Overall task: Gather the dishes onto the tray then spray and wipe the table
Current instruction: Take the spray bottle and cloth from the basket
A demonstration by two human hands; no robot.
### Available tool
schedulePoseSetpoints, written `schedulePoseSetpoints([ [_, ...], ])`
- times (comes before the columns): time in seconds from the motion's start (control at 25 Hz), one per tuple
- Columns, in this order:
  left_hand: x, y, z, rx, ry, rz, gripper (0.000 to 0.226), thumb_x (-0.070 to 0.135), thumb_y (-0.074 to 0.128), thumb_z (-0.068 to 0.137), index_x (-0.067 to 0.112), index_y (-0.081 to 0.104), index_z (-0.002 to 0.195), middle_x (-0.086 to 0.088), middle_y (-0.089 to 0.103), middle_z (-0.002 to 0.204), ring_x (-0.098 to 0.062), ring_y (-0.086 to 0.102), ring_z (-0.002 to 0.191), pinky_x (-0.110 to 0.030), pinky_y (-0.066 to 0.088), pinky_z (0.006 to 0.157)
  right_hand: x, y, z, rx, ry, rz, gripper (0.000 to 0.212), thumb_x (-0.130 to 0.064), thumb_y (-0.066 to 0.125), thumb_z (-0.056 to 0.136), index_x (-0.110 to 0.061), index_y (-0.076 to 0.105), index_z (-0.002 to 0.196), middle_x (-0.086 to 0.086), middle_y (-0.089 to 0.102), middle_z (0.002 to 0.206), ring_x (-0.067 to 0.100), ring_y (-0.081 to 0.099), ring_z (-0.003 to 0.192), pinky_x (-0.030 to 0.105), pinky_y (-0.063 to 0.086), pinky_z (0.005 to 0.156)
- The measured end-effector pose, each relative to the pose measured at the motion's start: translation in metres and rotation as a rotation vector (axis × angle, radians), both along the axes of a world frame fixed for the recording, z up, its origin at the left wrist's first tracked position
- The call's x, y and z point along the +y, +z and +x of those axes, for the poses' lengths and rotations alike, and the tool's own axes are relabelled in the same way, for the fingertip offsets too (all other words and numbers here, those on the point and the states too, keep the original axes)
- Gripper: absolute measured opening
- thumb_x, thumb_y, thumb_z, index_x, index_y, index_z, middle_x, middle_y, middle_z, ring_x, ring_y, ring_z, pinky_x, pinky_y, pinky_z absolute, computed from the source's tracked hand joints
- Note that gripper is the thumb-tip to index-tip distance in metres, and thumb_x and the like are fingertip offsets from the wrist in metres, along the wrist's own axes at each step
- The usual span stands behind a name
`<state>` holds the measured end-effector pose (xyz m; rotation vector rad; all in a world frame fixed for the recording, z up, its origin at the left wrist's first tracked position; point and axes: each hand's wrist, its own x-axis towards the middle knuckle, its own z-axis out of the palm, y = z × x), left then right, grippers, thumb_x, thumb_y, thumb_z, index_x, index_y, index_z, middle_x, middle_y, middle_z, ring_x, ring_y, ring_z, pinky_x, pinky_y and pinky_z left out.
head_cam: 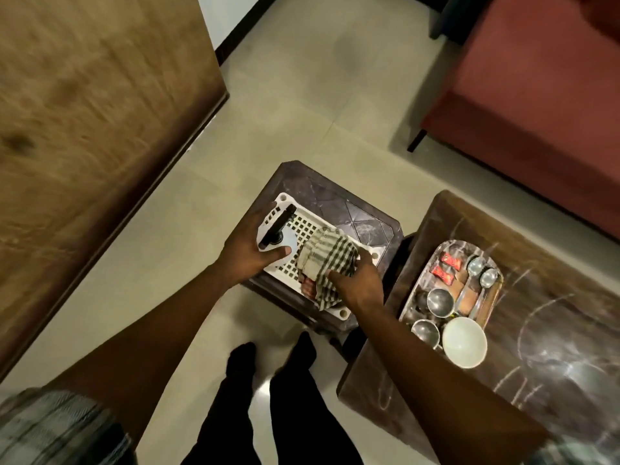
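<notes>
Low in the centre of the frame, my left hand is wrapped around a spray bottle, thumb across its body, over a white slotted basket that sits on a dark stool. My right hand pinches a checked cloth bunched on the same basket. At lower right, the steel tray rests on the bench and carries small steel bowls, spoons and red packets; a white bowl sits at its near edge, whether fully on it I cannot tell. I judge gathering is done, or nearly, and I am at the step of fetching the cleaning things. Next I need to lift both clear of the basket, swing right to the bench, aim the nozzle at bare top beside the tray and avoid wetting the dishes.
</notes>
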<state>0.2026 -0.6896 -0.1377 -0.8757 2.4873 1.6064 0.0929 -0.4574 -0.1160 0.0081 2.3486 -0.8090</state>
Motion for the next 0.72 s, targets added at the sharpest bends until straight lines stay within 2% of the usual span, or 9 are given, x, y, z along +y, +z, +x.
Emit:
schedulePoseSetpoints([
  [0.08,0.002,0.0,-0.01,0.055,-0.045,-0.035,0.091,0.047,0.084,0.084,0.045,0.032,0.16,0.014,0.043,0.164,-0.01,0.043,0.151,-0.038,0.041,0.121,-0.007,-0.007,0.001,0.021,-0.056,0.016,0.072,-0.023,0.086,0.084,-0.025,0.046,0.144,0.004,0.068,0.137,0.029,0.068,0.121,0.048,0.062,0.096],
  [0.16,0.003,0.0,-0.022,0.092,-0.12,-0.038,0.08,0.041,0.078,0.092,0.04,0.036,0.16,0.012,0.045,0.162,-0.002,0.042,0.149,-0.028,0.04,0.119,-0.013,-0.015,0.002,0.033,-0.108,0.042,0.061,-0.021,0.083,0.084,-0.025,0.051,0.136,0.003,0.073,0.126,0.027,0.072,0.11,0.045,0.063,0.091],
  [0.24,0.004,-0.001,-0.027,0.101,-0.147,-0.015,0.066,0.039,0.073,0.097,0.034,0.045,0.156,0.017,0.059,0.142,0.014,0.052,0.128,-0.013,0.044,0.109,-0.017,-0.014,0.005,0.051,-0.15,0.057,0.048,-0.017,0.077,0.087,-0.024,0.056,0.129,-0.001,0.074,0.108,0.023,0.071,0.094,0.037,0.062,0.079],
  [0.32,0.007,0.002,-0.026,0.108,-0.145,0.018,0.059,0.047,0.069,0.097,0.037,0.051,0.152,0.017,0.067,0.122,0.002,0.063,0.113,-0.017,0.051,0.101,-0.018,-0.009,0.012,0.086,-0.186,0.034,0.04,-0.017,0.073,0.089,-0.021,0.062,0.127,-0.005,0.072,0.097,0.021,0.071,0.089,0.036,0.06,0.076],
  [0.4,0.005,0.009,-0.028,0.121,-0.137,0.065,0.058,0.051,0.069,0.097,0.042,0.051,0.151,0.016,0.069,0.128,-0.006,0.066,0.116,-0.019,0.053,0.102,-0.017,0.0,0.021,0.085,-0.225,-0.027,0.037,-0.023,0.073,0.087,-0.024,0.067,0.123,-0.007,0.074,0.097,0.018,0.073,0.089,0.041,0.064,0.08],
  [0.52,0.004,0.049,-0.049,0.159,-0.138,0.135,0.052,0.041,0.07,0.099,0.031,0.056,0.148,0.001,0.072,0.125,-0.013,0.066,0.115,-0.013,0.051,0.085,-0.009,0.023,0.033,0.111,-0.27,-0.116,0.031,-0.033,0.073,0.079,-0.033,0.069,0.11,-0.009,0.071,0.109,0.013,0.072,0.096,0.041,0.064,0.083],
  [0.6,0.006,0.089,-0.074,0.268,-0.202,0.138,0.048,0.033,0.07,0.1,0.029,0.057,0.147,0.016,0.072,0.111,-0.007,0.07,0.102,-0.012,0.05,0.083,-0.001,0.052,0.041,0.101,-0.416,-0.26,0.025,-0.025,0.077,0.08,-0.03,0.067,0.103,-0.005,0.072,0.108,0.019,0.072,0.099,0.041,0.063,0.083],
  [0.64,0.009,0.11,-0.09,0.322,-0.218,0.127,0.044,0.028,0.07,0.101,0.028,0.059,0.144,0.014,0.073,0.104,-0.004,0.072,0.098,-0.016,0.05,0.088,0.007,0.068,0.048,0.091,-0.487,-0.333,0.022,-0.017,0.077,0.083,-0.025,0.068,0.101,0.0,0.075,0.103,0.023,0.074,0.095,0.041,0.064,0.08],
  [0.72,0.023,0.155,-0.125,0.376,-0.192,0.12,0.035,0.03,0.071,0.1,0.032,0.062,0.134,0.002,0.073,0.091,-0.014,0.073,0.093,-0.025,0.052,0.089,0.027,0.106,0.061,0.08,-0.579,-0.438,0.016,-0.001,0.072,0.091,-0.011,0.068,0.103,0.011,0.077,0.095,0.029,0.075,0.086,0.034,0.062,0.072],
])
